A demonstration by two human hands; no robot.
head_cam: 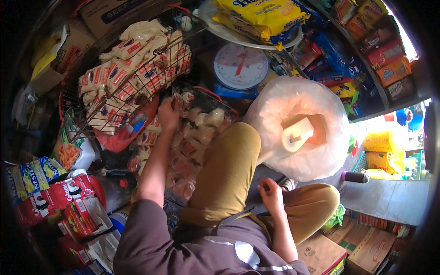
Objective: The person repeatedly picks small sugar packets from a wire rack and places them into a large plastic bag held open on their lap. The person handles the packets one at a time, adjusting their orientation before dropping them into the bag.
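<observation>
My left hand [169,113] reaches down beside a wire basket [103,99] filled with small plastic packs of pale powder [127,77]. Its fingers are at the edge of a clear plastic bag; whether they grip it cannot be told. Below and right of that hand lie more small tied packs [197,137]. Over my lap, my right hand [271,192] is loosely curled, its fingertips partly hidden. In front of it stands a large white plastic sack [299,86], open at the top, with a pale scoop [297,134] resting inside. Behind the sack is a dial scale [241,66].
A metal basin [206,20] with yellow cracker packs [261,15] stands beyond the scale. Shelves of snack packs [393,72] line the right. Red and yellow packets [55,196] are piled at left. Cardboard boxes [319,251] sit at lower right, and a red plastic bag [117,139] hangs under the basket.
</observation>
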